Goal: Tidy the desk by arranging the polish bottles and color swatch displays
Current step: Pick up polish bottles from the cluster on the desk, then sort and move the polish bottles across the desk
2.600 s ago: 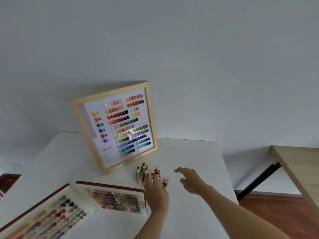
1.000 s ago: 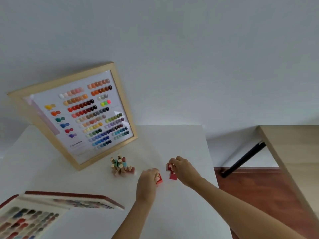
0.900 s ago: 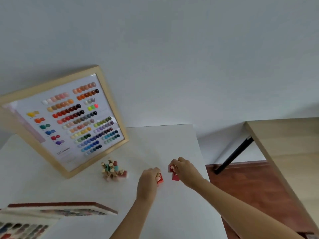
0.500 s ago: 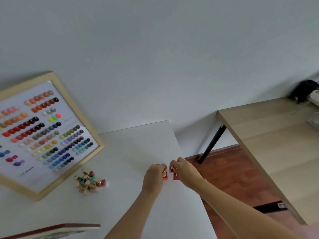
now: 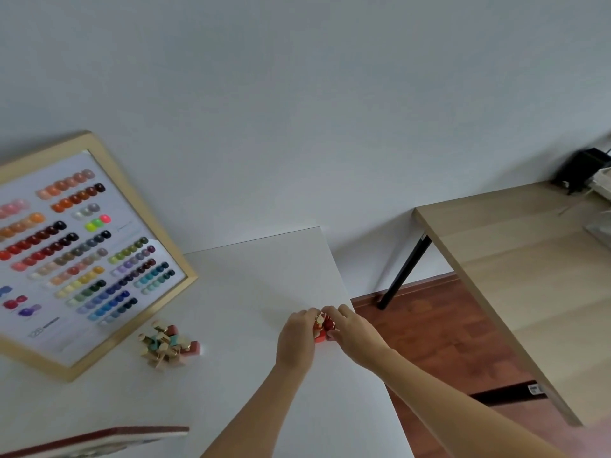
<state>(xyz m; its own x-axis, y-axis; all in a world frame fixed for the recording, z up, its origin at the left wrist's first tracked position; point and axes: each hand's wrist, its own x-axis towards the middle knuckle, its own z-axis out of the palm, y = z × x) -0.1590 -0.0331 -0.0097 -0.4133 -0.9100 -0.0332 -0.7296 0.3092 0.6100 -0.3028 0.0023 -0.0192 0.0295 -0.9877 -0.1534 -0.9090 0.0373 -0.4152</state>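
Near the right edge of the white rectangular desk [image 5: 251, 292], the left hand [image 5: 295, 338] and right hand [image 5: 355, 333] are meeting, fingers curled tight around a small clump of red polish bottles with gold caps [image 5: 323, 327]; bottle count unclear. Left of the hands, a loose cluster of small mixed-colour polish bottles [image 5: 167, 343] is sitting just below the wood-framed colour swatch board [image 5: 76, 252], which is leaning against the wall. A red-edged swatch book [image 5: 99, 439] is lying at the desk's near-left corner.

Two bare forearms and hands, nothing worn

Beside the white desk [image 5: 251, 292], the left hand [image 5: 296, 338] and right hand [image 5: 355, 335] show no rings, watch, bracelet or gloves. Both forearms are uncovered along all their visible length, slim and smooth, with no sleeve edge, band or marking in view.
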